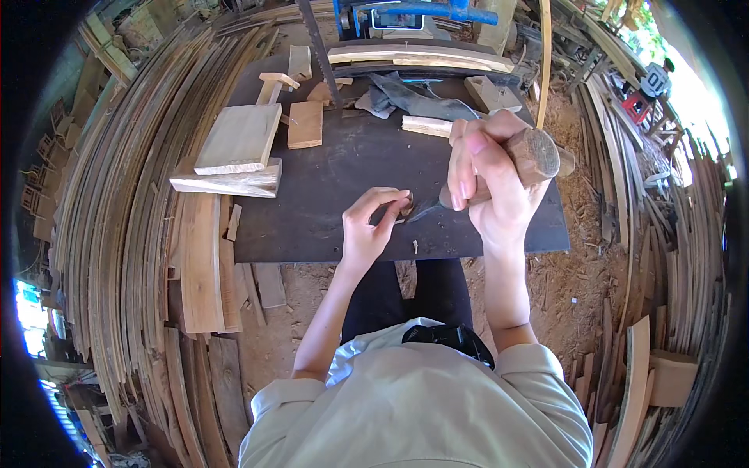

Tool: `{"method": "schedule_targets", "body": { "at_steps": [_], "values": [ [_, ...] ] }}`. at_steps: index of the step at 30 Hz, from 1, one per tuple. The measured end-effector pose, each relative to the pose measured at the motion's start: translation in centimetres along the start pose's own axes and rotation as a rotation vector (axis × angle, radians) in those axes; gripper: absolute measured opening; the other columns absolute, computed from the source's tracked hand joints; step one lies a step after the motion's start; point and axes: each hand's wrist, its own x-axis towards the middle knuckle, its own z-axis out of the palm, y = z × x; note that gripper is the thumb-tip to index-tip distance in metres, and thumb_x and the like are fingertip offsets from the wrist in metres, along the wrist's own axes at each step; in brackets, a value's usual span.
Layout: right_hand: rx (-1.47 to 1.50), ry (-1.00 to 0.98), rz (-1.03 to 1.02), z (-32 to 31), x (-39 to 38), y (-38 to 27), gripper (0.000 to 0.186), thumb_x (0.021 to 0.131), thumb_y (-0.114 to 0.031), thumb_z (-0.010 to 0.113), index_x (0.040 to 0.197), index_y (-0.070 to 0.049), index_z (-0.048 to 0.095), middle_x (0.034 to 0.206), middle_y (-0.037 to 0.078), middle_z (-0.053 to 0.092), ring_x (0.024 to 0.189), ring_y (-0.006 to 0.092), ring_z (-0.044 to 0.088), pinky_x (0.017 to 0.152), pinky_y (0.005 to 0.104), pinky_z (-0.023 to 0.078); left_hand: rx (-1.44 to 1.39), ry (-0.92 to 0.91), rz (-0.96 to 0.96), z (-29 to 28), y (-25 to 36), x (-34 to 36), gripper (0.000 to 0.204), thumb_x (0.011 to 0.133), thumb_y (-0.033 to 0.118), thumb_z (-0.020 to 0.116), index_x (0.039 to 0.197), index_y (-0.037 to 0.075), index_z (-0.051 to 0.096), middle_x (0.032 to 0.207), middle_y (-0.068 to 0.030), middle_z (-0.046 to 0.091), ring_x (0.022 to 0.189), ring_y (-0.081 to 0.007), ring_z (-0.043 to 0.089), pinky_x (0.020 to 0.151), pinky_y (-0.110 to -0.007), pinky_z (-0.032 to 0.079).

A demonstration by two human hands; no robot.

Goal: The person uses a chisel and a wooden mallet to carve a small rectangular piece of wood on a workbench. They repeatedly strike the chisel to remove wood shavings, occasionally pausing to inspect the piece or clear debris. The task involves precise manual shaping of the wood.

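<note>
My right hand [503,168] is raised over the right side of the dark worktop [335,226], its fingers wrapped round a thick wooden tool [538,154], mallet-like in shape. One blunt, rounded end faces up toward me, and more of its wood shows past the palm. Lower and to the left, my left hand [370,222] is near the front edge of the worktop. Its thumb and forefinger are pinched together at a small brownish thing, too small to name. A thin greyish streak lies on the surface just right of those fingertips.
Wood blocks [238,139] are stacked at the worktop's left, beside a smaller block [305,125]. Grey cloth [421,101] and long wood strips [421,56] lie at the back, below a blue metal frame [452,11]. Stacked planks [117,210] line the left; a person [654,80] is far right.
</note>
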Motion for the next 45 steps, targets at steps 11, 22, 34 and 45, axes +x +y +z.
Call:
{"method": "schedule_targets", "body": {
  "at_steps": [11,22,34,45],
  "values": [
    [-0.036,-0.029,0.038,-0.3,-0.6,0.4,0.014,0.082,0.002,0.061,0.069,0.0,0.056,0.053,0.001,0.052,0.04,0.0061,0.047,0.038,0.0216,0.034,-0.013,-0.03,-0.007,-0.2,1.2,-0.1,0.024,0.081,-0.01,0.062,0.101,0.001,0.068,0.093,-0.0111,0.067,0.083,-0.019,0.067,0.072,-0.026,0.053],
    [0.004,-0.039,0.013,-0.7,-0.1,0.8,0.014,0.08,0.007,0.059,0.068,0.001,0.055,0.051,0.002,0.052,0.039,0.0061,0.047,0.036,0.0223,0.034,0.107,-0.044,0.094,-0.4,1.4,0.1,0.027,0.079,-0.012,0.063,0.101,0.001,0.069,0.09,-0.0099,0.066,0.079,-0.0191,0.066,0.069,-0.027,0.052],
    [-0.332,0.053,0.035,-0.2,-0.4,2.1,0.013,0.078,0.002,0.062,0.067,0.0,0.056,0.053,0.002,0.055,0.042,0.0052,0.05,0.038,0.0214,0.036,0.148,-0.008,0.148,0.3,1.6,0.2,0.024,0.079,-0.01,0.065,0.099,0.001,0.07,0.089,-0.01,0.066,0.077,-0.0196,0.066,0.066,-0.027,0.052],
    [-0.042,0.051,0.117,-0.8,-0.5,1.1,0.012,0.08,0.007,0.057,0.069,0.002,0.055,0.05,0.003,0.051,0.038,0.0064,0.046,0.035,0.0228,0.033,0.131,-0.03,0.112,0.3,1.6,-0.1,0.022,0.08,-0.01,0.064,0.099,0.0,0.07,0.09,-0.01,0.067,0.077,-0.0181,0.066,0.068,-0.027,0.053]
  ]
}}
